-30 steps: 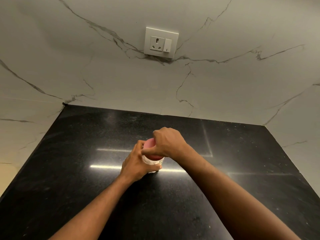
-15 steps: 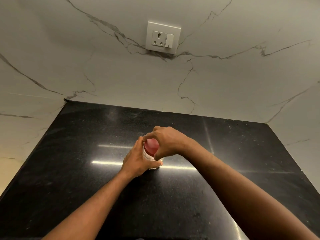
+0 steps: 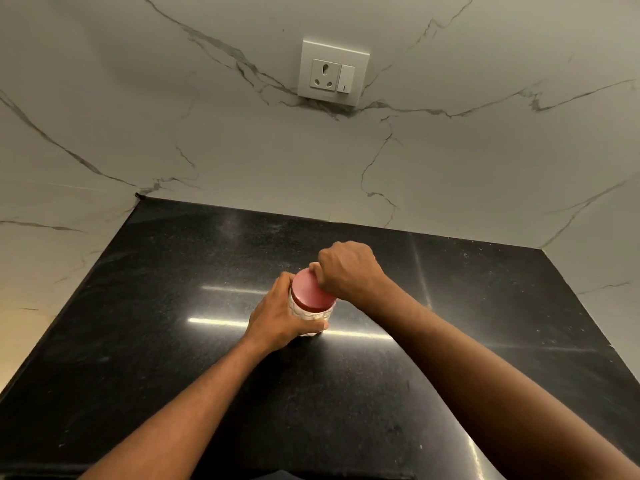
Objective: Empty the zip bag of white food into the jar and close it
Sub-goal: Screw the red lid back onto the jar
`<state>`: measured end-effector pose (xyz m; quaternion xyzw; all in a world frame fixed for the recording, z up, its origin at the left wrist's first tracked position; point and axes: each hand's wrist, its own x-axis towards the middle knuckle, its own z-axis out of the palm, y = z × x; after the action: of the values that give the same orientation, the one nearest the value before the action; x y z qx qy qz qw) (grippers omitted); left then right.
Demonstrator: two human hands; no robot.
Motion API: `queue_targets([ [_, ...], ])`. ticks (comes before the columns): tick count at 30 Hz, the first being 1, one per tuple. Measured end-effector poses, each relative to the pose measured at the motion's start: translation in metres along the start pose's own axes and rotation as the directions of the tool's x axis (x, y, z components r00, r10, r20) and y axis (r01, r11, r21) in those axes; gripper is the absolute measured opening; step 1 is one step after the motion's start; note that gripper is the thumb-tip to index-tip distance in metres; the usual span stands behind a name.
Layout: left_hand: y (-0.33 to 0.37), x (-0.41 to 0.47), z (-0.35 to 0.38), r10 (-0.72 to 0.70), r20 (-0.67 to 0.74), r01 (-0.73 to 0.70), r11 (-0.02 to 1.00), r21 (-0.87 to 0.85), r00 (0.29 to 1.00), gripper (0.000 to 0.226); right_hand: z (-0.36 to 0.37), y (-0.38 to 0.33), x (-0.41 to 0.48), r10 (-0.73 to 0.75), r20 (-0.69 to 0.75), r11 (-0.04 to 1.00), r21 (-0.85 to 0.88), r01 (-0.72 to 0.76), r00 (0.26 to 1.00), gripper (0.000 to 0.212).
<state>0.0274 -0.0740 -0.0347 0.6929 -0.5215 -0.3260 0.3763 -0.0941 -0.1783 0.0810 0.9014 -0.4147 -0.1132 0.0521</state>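
Note:
A small clear jar (image 3: 313,315) with white food inside stands upright in the middle of the black countertop (image 3: 173,358). A red lid (image 3: 308,290) sits on top of it. My left hand (image 3: 280,315) wraps around the jar's body from the left. My right hand (image 3: 348,271) grips the lid's far right edge with curled fingers, leaving most of the lid's top uncovered. No zip bag is in view.
Veined marble walls (image 3: 242,161) close in the counter at the back and on both sides. A white socket and switch plate (image 3: 333,72) sits on the back wall above the jar. The counter's front edge runs along the bottom of the view.
My right hand has turned on the lid, shifting from over its top to its far right edge, so more of the red lid shows. The left hand keeps its hold on the jar.

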Motion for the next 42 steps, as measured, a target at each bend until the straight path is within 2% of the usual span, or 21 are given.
queue_targets([
  [2, 0.000, 0.001, 0.001, 0.000, 0.001, 0.000, 1.000, 0.005, 1.000, 0.093, -0.003, 0.005, -0.005, -0.125, 0.052, 0.985, 0.128, 0.118, 0.991, 0.034],
  [4, 0.000, 0.001, 0.001, 0.005, -0.001, -0.005, 1.000, 0.017, 1.000, 0.096, -0.009, 0.007, -0.011, -0.327, 0.229, 0.917, 0.314, 0.248, 0.917, 0.065],
  [5, 0.000, 0.001, 0.001, 0.003, -0.002, -0.003, 1.000, 0.016, 1.000, 0.094, -0.011, 0.006, -0.014, -0.380, 0.283, 0.898, 0.342, 0.278, 0.881, 0.077],
  [6, 0.000, 0.002, 0.001, -0.004, -0.005, 0.004, 1.000, 0.013, 1.000, 0.091, -0.010, 0.004, -0.017, -0.396, 0.272, 0.896, 0.322, 0.305, 0.877, 0.081],
  [8, 0.000, 0.001, 0.002, -0.016, -0.012, 0.017, 1.000, 0.019, 1.000, 0.088, -0.003, 0.000, -0.016, -0.349, 0.154, 0.922, 0.230, 0.310, 0.924, 0.072],
  [10, 0.001, 0.001, 0.002, -0.015, -0.011, 0.016, 1.000, 0.026, 1.000, 0.087, -0.001, -0.006, -0.011, -0.212, 0.086, 0.965, 0.178, 0.194, 0.974, 0.056],
  [13, 0.002, 0.001, 0.001, -0.027, -0.002, 0.027, 1.000, 0.007, 1.000, 0.089, 0.002, -0.016, -0.001, 0.027, 0.058, 0.997, 0.068, -0.030, 0.998, 0.071],
  [15, 0.002, 0.001, -0.001, -0.034, 0.002, 0.034, 0.999, 0.015, 0.999, 0.089, 0.003, -0.014, 0.003, 0.062, 0.024, 0.998, 0.008, -0.062, 0.998, 0.071],
  [16, 0.002, 0.001, -0.002, -0.038, 0.003, 0.038, 0.999, 0.017, 0.999, 0.090, 0.002, -0.011, 0.004, 0.027, 0.042, 0.999, 0.034, -0.029, 0.999, 0.065],
  [18, 0.003, 0.001, -0.002, -0.045, 0.003, 0.045, 0.999, 0.021, 0.999, 0.098, 0.002, -0.005, 0.003, -0.151, 0.195, 0.967, 0.232, 0.104, 0.969, 0.052],
  [20, 0.003, 0.000, -0.001, -0.037, 0.003, 0.037, 0.999, 0.027, 0.999, 0.105, 0.000, 0.000, 0.000, -0.353, 0.289, 0.901, 0.361, 0.240, 0.890, 0.079],
  [21, 0.003, 0.000, -0.001, -0.030, 0.003, 0.030, 0.999, 0.028, 1.000, 0.104, 0.001, 0.002, -0.002, -0.373, 0.271, 0.898, 0.346, 0.272, 0.888, 0.088],
  [23, 0.005, 0.000, -0.001, -0.025, 0.002, 0.025, 0.999, 0.041, 1.000, 0.099, 0.007, 0.003, -0.004, -0.325, 0.159, 0.910, 0.319, 0.264, 0.932, 0.083],
  [26, 0.006, 0.002, -0.002, -0.026, 0.014, 0.025, 0.998, 0.054, 1.000, 0.088, 0.014, -0.006, -0.006, -0.102, 0.018, 0.971, 0.221, 0.095, 0.995, 0.066],
  [29, 0.006, 0.001, -0.004, -0.007, 0.009, 0.006, 1.000, 0.013, 1.000, 0.086, 0.016, -0.013, -0.005, -0.012, -0.087, 1.000, 0.018, 0.014, 0.996, 0.080],
  [31, 0.007, 0.000, -0.005, 0.007, 0.019, -0.007, 1.000, 0.002, 1.000, 0.092, 0.010, -0.004, -0.002, -0.071, -0.075, 0.997, -0.047, 0.068, 0.995, 0.082],
  [33, 0.008, 0.000, -0.006, 0.009, 0.029, -0.010, 1.000, 0.018, 1.000, 0.097, 0.008, 0.008, -0.002, -0.219, 0.051, 0.969, 0.126, 0.211, 0.974, 0.069],
  [35, 0.006, 0.000, -0.005, 0.006, 0.028, -0.007, 1.000, 0.017, 1.000, 0.101, 0.010, 0.013, -0.005, -0.370, 0.174, 0.913, 0.252, 0.322, 0.913, 0.083],
  [37, 0.006, 0.000, -0.004, -0.003, 0.005, 0.003, 1.000, 0.025, 1.000, 0.095, 0.016, 0.015, -0.008, -0.406, 0.121, 0.902, 0.211, 0.376, 0.906, 0.092],
  [39, 0.007, -0.001, -0.003, -0.009, -0.010, 0.009, 0.999, 0.042, 1.000, 0.091, 0.019, 0.016, -0.006, -0.391, 0.019, 0.899, 0.221, 0.378, 0.920, 0.085],
  [42, 0.007, -0.002, -0.002, -0.026, -0.027, 0.028, 0.997, 0.065, 0.999, 0.086, 0.025, 0.017, -0.002, -0.318, -0.035, 0.916, 0.248, 0.317, 0.947, 0.079],
])
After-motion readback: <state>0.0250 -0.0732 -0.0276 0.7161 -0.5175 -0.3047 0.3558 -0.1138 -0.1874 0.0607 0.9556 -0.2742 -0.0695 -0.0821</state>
